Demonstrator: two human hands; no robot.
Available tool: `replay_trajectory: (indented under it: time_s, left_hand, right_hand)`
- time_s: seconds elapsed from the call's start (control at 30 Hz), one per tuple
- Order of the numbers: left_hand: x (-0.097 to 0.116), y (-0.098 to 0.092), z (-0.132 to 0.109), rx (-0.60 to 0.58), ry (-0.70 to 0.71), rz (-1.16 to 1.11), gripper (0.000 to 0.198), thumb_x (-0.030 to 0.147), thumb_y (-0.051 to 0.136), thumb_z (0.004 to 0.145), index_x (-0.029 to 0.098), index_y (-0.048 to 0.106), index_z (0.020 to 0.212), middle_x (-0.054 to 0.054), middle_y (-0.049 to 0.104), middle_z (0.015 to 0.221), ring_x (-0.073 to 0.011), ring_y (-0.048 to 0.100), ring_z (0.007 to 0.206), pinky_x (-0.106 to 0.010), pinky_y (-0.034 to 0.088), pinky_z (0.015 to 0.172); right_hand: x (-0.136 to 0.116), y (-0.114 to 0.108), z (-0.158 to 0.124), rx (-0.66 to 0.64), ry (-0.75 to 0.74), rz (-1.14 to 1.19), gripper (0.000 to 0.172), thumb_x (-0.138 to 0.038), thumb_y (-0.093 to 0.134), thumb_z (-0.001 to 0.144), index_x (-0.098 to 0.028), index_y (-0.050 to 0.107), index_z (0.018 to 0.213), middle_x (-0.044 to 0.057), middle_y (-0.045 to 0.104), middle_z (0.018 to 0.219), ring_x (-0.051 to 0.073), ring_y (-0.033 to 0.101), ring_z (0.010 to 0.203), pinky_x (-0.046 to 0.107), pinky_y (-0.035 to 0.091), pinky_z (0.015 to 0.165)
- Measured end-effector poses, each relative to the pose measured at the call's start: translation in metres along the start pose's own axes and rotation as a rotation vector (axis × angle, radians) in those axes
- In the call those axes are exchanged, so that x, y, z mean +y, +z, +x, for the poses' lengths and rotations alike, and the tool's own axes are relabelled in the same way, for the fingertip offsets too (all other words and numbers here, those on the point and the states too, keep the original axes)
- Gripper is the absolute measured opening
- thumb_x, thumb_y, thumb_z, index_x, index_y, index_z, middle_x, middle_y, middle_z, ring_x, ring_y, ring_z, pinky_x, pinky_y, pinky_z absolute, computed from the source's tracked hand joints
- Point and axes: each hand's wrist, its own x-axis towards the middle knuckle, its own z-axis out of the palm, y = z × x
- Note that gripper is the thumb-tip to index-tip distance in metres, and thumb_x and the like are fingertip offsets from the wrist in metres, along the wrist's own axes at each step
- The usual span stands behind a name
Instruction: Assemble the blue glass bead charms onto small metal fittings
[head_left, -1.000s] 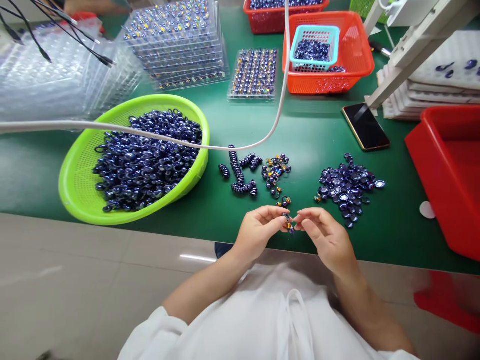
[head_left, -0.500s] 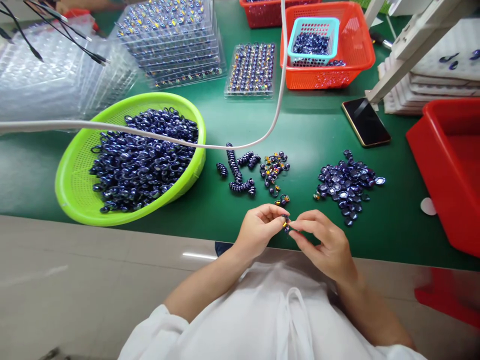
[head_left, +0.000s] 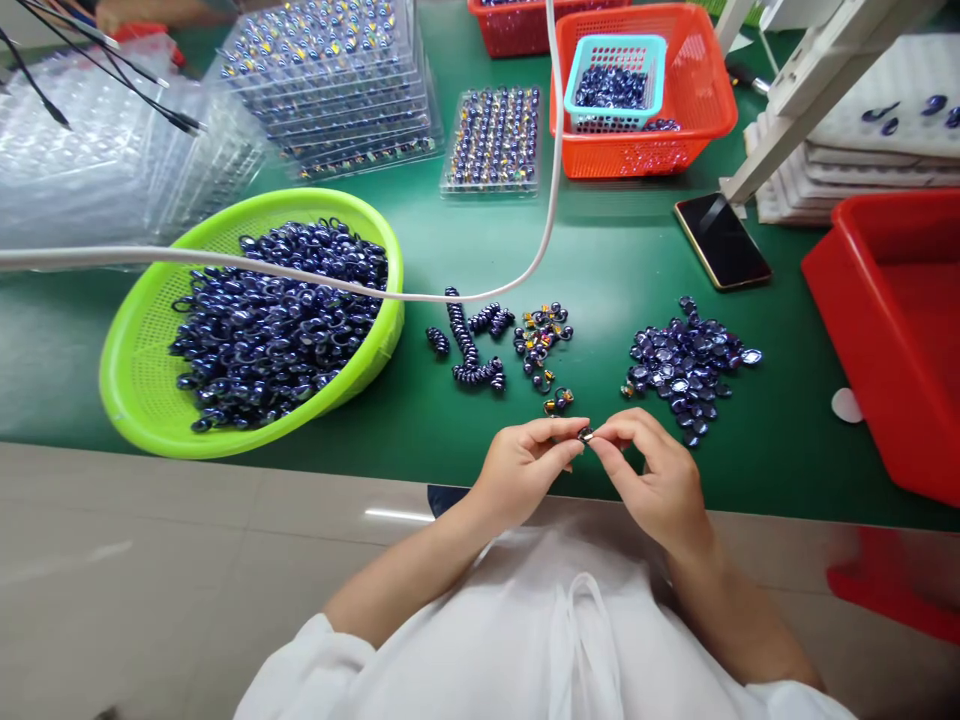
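A small dark, shiny ring-shaped piece (head_left: 584,434) is held just over the table's front edge. My left hand (head_left: 519,472) pinches it between thumb and forefinger. From the other side, the thumb and forefinger of my right hand (head_left: 654,482) close on its right end; whether a second small part is between them is too small to tell. Just beyond my fingers lie a few rings with gold-coloured parts (head_left: 558,402), below a looser cluster of similar rings (head_left: 541,338). Rows of dark rings (head_left: 463,335) are nested to the left. Flat, dark blue glassy stones (head_left: 679,368) form a pile to the right.
A lime-green basket (head_left: 120,370) full of dark rings stands left. Behind are stacked clear trays (head_left: 352,120), a single filled tray (head_left: 491,140) and an orange basket (head_left: 637,155). A phone (head_left: 721,240) and red bin (head_left: 847,280) are right. A white cable (head_left: 450,297) crosses the table.
Both hands have turned the held piece and brought it slightly right; its gold-coloured side no longer shows. The whole view has shifted a little. The piles look the same.
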Motion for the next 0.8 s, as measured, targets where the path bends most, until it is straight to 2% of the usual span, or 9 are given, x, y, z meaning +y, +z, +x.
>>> replay_trajectory:
  time_s: [0.17,0.27,0.4,0.5,0.63,0.73,0.8]
  left_hand:
    - [-0.01,0.0,-0.001,0.018,0.223,0.183,0.022,0.024,0.072,0.084,0.02,0.08,0.104,-0.008,0.079,0.097,-0.0205,0.072,0.084,-0.031,0.059,0.077]
    - [-0.013,-0.001,0.0,0.006,0.344,0.249,0.021,0.022,0.072,0.086,0.022,0.08,0.105,-0.007,0.079,0.092,-0.02,0.071,0.083,-0.032,0.057,0.08]
    - [-0.013,-0.002,0.0,-0.004,0.386,0.26,0.019,0.024,0.072,0.086,0.022,0.08,0.104,-0.008,0.079,0.088,-0.0195,0.071,0.08,-0.032,0.057,0.077]
    - [-0.008,-0.003,-0.001,-0.005,0.311,0.243,0.016,0.027,0.073,0.085,0.02,0.081,0.098,-0.007,0.079,0.087,-0.0188,0.07,0.077,-0.03,0.055,0.073]
    - [0.0,-0.005,-0.001,-0.044,0.094,0.05,0.019,0.032,0.074,0.083,0.017,0.08,0.093,-0.007,0.078,0.085,-0.017,0.068,0.072,-0.026,0.053,0.065]
    - [0.001,-0.006,0.002,-0.053,-0.022,-0.117,0.025,0.036,0.08,0.076,0.014,0.079,0.089,-0.007,0.076,0.078,-0.0143,0.064,0.065,-0.024,0.049,0.059]
    - [-0.001,-0.007,0.005,-0.049,-0.067,-0.19,0.026,0.035,0.083,0.072,0.013,0.079,0.086,-0.006,0.075,0.074,-0.0118,0.059,0.06,-0.023,0.045,0.056]
  right_hand:
    - [0.001,-0.003,0.002,-0.057,0.054,0.053,0.008,-0.024,0.059,0.096,-0.024,0.062,0.088,0.002,0.063,0.085,0.016,0.058,0.076,0.03,0.048,0.07]
    - [0.004,-0.005,0.004,-0.116,0.203,0.109,0.013,-0.031,0.062,0.095,-0.023,0.061,0.084,0.0,0.061,0.079,0.015,0.056,0.072,0.029,0.047,0.068]
    - [0.008,-0.006,0.004,-0.178,0.377,0.225,0.02,-0.041,0.066,0.091,-0.023,0.061,0.085,0.0,0.062,0.079,0.016,0.059,0.075,0.028,0.048,0.069]
    - [0.008,-0.006,0.004,-0.202,0.388,0.273,0.021,-0.043,0.066,0.092,-0.023,0.063,0.087,0.0,0.063,0.081,0.017,0.06,0.077,0.028,0.049,0.071]
    - [0.005,-0.006,0.004,-0.219,0.311,0.263,0.018,-0.039,0.061,0.095,-0.024,0.065,0.089,0.001,0.063,0.081,0.016,0.06,0.076,0.028,0.049,0.07]
    - [0.006,-0.008,0.001,-0.162,0.145,0.208,0.011,-0.03,0.058,0.097,-0.027,0.068,0.102,0.002,0.063,0.085,0.016,0.06,0.077,0.029,0.05,0.069]
    - [0.008,-0.011,0.0,-0.152,-0.037,0.161,0.025,-0.021,0.056,0.097,-0.031,0.067,0.117,0.002,0.063,0.091,0.016,0.062,0.081,0.028,0.052,0.069]
